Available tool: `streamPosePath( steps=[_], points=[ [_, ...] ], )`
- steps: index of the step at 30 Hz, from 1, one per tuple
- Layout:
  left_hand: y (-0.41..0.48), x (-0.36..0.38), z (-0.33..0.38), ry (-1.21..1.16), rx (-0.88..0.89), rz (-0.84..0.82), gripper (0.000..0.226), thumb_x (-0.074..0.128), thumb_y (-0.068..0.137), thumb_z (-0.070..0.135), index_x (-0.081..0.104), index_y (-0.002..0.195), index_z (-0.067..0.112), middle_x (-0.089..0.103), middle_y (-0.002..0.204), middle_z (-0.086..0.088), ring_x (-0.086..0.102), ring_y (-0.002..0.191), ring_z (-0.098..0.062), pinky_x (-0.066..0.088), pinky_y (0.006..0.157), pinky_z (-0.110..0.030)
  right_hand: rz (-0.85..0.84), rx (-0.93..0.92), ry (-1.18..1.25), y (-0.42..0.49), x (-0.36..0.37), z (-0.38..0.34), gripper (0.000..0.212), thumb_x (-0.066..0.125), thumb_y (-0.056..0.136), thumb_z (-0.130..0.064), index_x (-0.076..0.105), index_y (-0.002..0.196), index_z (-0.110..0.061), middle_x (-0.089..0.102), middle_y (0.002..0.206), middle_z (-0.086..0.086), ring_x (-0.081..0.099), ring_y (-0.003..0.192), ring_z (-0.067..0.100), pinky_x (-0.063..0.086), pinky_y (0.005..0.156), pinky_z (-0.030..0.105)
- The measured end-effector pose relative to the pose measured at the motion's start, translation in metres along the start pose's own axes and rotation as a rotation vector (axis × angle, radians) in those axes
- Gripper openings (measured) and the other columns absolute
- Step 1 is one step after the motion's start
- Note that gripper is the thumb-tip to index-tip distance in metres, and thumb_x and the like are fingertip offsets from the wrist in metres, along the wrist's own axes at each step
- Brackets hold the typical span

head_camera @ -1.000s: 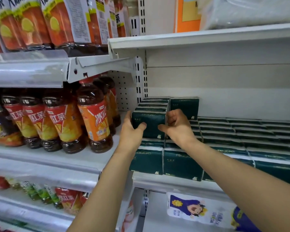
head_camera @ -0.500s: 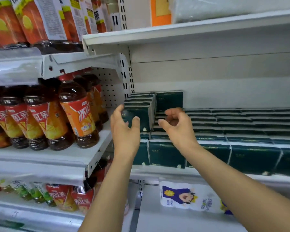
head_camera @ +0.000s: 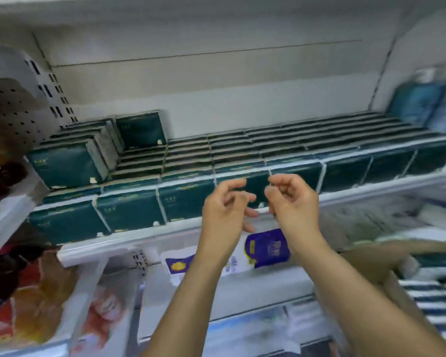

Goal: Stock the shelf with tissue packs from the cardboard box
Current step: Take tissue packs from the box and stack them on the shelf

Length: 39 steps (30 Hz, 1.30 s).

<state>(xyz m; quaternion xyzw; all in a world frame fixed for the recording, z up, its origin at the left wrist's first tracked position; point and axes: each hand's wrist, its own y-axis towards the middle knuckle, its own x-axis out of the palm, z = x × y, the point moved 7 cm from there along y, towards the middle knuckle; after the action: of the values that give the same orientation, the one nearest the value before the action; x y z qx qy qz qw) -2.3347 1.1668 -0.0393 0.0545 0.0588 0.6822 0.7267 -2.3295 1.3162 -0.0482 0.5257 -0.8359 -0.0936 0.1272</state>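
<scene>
Dark green tissue packs (head_camera: 129,213) fill the white shelf (head_camera: 150,237) in rows, one layer deep across its width. A second layer of packs (head_camera: 65,166) stands stacked at the far left. My left hand (head_camera: 224,210) and my right hand (head_camera: 291,202) hover side by side in front of the shelf's front edge, fingers loosely curled, holding nothing and touching no pack. The cardboard box (head_camera: 379,258) shows blurred at the lower right, with striped packs (head_camera: 433,302) in it.
Tea bottles (head_camera: 3,176) stand on the neighbouring shelf at the left. A purple and white package (head_camera: 268,247) lies on the shelf below. Blue packages (head_camera: 420,99) stand at the far right of the tissue shelf. The picture is motion-blurred.
Both hands have let go of the upper left stack and pulled back to the right and down. The view has swung right and downward, bringing the box into sight.
</scene>
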Motion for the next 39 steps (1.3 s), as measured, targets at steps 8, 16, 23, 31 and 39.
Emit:
streamPosePath(
  steps=[8,16,23,31,39],
  points=[
    [-0.035,0.150,-0.077,0.009,-0.251,-0.212,0.020,0.051,0.095,0.007,0.059,0.110,0.018,0.068,0.102,-0.011,0.063,0.080,-0.016,0.054,0.062,-0.027,0.203,0.177,-0.093,-0.019,-0.165,0.055,0.023,0.058,0.088,0.006,0.060,0.091,-0.017,0.060,0.074,0.003,0.052,0.053,0.002,0.043,0.054,0.017],
    [-0.068,0.258,-0.172,0.420,-0.267,-0.234,0.064,0.068,0.085,0.013,0.038,0.141,0.009,0.040,0.141,-0.011,0.035,0.133,-0.025,0.026,0.106,-0.026,0.344,0.393,-0.174,-0.068,-0.304,0.122,0.022,0.057,0.090,0.004,0.060,0.089,-0.018,0.055,0.074,0.008,0.048,0.056,0.018,0.040,0.049,0.022],
    [-0.101,0.291,-0.235,0.610,-0.299,-0.306,0.084,0.055,0.086,0.001,0.007,0.153,0.019,0.012,0.156,-0.008,0.037,0.132,-0.028,0.038,0.095,-0.030,0.333,0.578,-0.378,-0.100,-0.396,0.175,0.013,0.056,0.091,0.001,0.061,0.093,-0.010,0.057,0.081,0.014,0.053,0.063,0.018,0.041,0.047,0.013],
    [-0.109,0.292,-0.249,0.659,-0.265,-0.267,0.085,0.053,0.089,-0.005,0.010,0.154,0.028,0.018,0.156,-0.001,0.040,0.122,-0.014,0.034,0.074,-0.011,0.179,0.648,-0.662,-0.085,-0.454,0.218,0.013,0.056,0.091,-0.007,0.060,0.088,-0.020,0.059,0.078,-0.004,0.059,0.076,0.018,0.049,0.070,0.030],
    [-0.097,0.292,-0.259,0.764,-0.313,-0.241,0.082,0.053,0.092,0.004,0.004,0.155,0.026,0.018,0.157,-0.004,0.045,0.127,-0.027,0.038,0.084,-0.028,-0.075,0.452,-1.007,0.019,-0.446,0.225,0.033,0.058,0.090,-0.011,0.055,0.123,-0.013,0.053,0.124,0.010,0.058,0.106,0.028,0.049,0.092,0.043]
  ],
)
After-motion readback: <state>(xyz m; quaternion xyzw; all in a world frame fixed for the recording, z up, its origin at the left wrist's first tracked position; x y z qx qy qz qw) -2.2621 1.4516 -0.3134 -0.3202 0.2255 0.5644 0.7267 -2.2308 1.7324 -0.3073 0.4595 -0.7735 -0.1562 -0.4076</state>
